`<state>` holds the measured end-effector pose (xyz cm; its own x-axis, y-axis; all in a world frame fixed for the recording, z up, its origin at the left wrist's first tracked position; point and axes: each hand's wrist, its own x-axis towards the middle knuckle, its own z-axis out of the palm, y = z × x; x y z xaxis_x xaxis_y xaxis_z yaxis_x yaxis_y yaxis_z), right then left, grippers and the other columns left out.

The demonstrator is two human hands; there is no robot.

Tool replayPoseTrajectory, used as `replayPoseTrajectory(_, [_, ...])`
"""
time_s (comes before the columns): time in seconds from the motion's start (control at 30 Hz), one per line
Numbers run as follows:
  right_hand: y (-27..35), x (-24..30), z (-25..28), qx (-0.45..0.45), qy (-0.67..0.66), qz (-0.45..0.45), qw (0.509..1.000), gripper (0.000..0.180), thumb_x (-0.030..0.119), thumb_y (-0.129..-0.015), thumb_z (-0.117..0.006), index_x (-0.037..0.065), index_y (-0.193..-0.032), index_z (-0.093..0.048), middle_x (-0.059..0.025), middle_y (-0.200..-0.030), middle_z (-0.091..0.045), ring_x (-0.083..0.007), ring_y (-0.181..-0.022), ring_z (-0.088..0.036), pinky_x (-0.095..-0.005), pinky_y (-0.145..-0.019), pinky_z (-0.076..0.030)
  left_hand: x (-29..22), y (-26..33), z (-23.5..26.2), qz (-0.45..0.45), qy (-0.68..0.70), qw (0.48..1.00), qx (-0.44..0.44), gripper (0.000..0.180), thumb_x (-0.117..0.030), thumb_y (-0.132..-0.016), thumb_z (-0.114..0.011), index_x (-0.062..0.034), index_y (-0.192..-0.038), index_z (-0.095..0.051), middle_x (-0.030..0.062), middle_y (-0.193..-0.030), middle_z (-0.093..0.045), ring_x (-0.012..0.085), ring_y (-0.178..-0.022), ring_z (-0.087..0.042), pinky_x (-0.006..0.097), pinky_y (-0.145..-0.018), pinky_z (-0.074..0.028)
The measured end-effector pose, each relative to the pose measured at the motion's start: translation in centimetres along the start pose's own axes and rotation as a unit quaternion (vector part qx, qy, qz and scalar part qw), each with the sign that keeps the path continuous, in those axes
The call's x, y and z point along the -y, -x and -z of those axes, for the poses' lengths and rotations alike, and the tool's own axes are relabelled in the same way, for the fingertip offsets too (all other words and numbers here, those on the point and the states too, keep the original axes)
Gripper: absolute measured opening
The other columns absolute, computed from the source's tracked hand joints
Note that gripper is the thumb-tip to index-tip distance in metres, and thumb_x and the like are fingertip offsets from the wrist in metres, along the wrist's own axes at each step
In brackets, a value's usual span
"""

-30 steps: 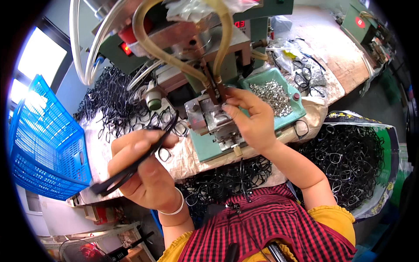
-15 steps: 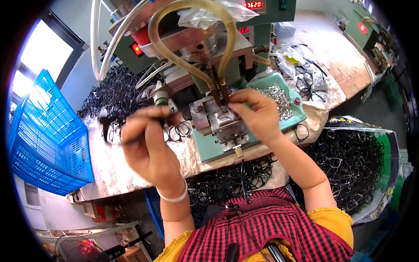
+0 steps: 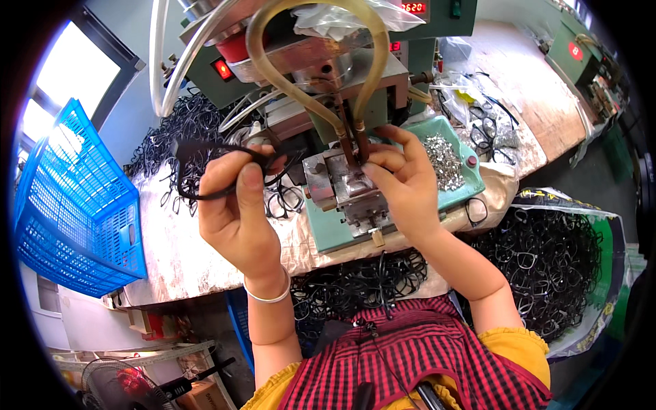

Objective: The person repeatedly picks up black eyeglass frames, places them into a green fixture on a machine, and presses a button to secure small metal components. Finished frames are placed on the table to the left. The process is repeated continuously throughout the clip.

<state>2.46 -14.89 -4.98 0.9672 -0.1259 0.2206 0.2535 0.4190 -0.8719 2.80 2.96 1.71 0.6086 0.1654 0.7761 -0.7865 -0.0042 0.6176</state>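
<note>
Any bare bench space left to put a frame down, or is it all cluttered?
One bare strip: the foil-covered bench top between the blue basket and the left hand. Also bare wood at far right, behind the green tray. Crowded around the metal fixture, where the right hand works, and the black frame piles.

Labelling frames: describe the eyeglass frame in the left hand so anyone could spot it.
Start at the green machine with looping tan hoses at top centre. Just left of its metal clamp block, the left hand is raised above the bench. The black eyeglass frame is pinched in its fingers, the only one lifted clear of the heaped frames.
</note>
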Motion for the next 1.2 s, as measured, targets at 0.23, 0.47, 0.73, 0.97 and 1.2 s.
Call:
replayPoseTrajectory(0.23, [-0.4, 1.9, 5.4, 0.073, 0.273, 0.108, 0.953, 0.057, -0.003, -0.084, -0.060, 0.003, -0.140, -0.051, -0.0129, -0.133, -0.061, -0.0221, -0.121, -0.060, -0.0355, -0.108, -0.041, -0.2, 4.4, -0.7, -0.157, -0.169, 0.923, 0.309, 0.027, -0.005, -0.074, -0.076, -0.0090, -0.100, -0.075, 0.0048, -0.100, -0.074, 0.0213, -0.083, -0.065, 0.040, -0.086, -0.054])
replayPoseTrajectory(0.47, [-1.0, -2.0, 13.1, -0.029, 0.592, 0.182, 0.785, 0.027, 0.009, -0.081, -0.069, 0.008, -0.108, -0.071, -0.0181, -0.119, -0.065, -0.0340, -0.117, -0.060, -0.0417, -0.093, -0.051, 1.4, 5.2, -0.8, -0.159, -0.246, 0.890, 0.350, 0.023, -0.012, -0.071, -0.081, -0.0120, -0.094, -0.078, 0.0033, -0.100, -0.075, 0.0268, -0.091, -0.067, 0.042, -0.089, -0.054])
replayPoseTrajectory(0.73, [-3.0, -3.5, 13.1, -0.037, 0.657, 0.230, 0.717, 0.014, 0.008, -0.074, -0.074, 0.003, -0.086, -0.067, -0.0138, -0.112, -0.068, -0.0338, -0.112, -0.061, -0.0434, -0.093, -0.049, 0.5, 5.3, -0.6, -0.149, -0.219, 0.911, 0.317, 0.021, -0.011, -0.076, -0.078, -0.0095, -0.097, -0.076, 0.0077, -0.098, -0.075, 0.0261, -0.090, -0.070, 0.041, -0.090, -0.054])
replayPoseTrajectory(0.97, [2.1, -5.9, 13.2, -0.217, 0.552, 0.330, 0.734, 0.014, -0.002, -0.084, -0.069, 0.004, -0.095, -0.074, -0.0133, -0.099, -0.073, -0.0297, -0.098, -0.069, -0.0384, -0.090, -0.052, 0.0, 5.6, -0.5, -0.125, -0.222, 0.916, 0.311, 0.018, -0.009, -0.078, -0.077, -0.0087, -0.095, -0.076, 0.0075, -0.098, -0.075, 0.0255, -0.089, -0.069, 0.043, -0.093, -0.054])
replayPoseTrajectory(1.2, [1.7, -3.9, 12.0, -0.223, 0.468, 0.230, 0.824, 0.013, 0.002, -0.082, -0.072, 0.004, -0.094, -0.074, -0.0094, -0.089, -0.071, -0.0264, -0.087, -0.067, -0.0352, -0.082, -0.051, 0.1, 6.8, -0.3, -0.137, -0.263, 0.912, 0.284, 0.014, -0.002, -0.078, -0.076, -0.0073, -0.091, -0.075, 0.0099, -0.097, -0.076, 0.0278, -0.090, -0.070, 0.043, -0.092, -0.055])
